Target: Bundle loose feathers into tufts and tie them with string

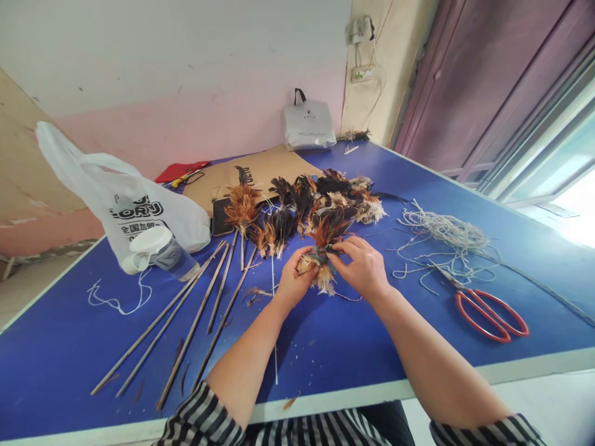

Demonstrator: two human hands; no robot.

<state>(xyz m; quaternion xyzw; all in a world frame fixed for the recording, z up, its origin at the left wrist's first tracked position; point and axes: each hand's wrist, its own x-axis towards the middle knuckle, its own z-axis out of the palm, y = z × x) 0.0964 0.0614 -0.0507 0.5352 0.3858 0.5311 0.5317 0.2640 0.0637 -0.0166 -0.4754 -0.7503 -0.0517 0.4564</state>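
Note:
Both hands meet at a feather bundle (329, 230) with brown and black plumes on top and pale fluffy ends below. My left hand (296, 277) wraps round its lower left side. My right hand (361, 265) pinches at the bundle's tied middle, where a dark greenish band shows; whether its fingertips hold string is too small to tell. A thin reddish string (348, 298) trails on the table under the right hand. Just beyond lie more feather bundles (283, 226), and an orange-brown one (242, 207) stands out at their left.
Several thin sticks (195, 322) lie left on the blue table (325, 365). A plastic bag (162, 210) and clear jar (171, 257) stand behind them. Tangled string (446, 232) and red-handled scissors (490, 313) lie right. Cardboard (279, 162) and a silver bag (309, 127) are at the back.

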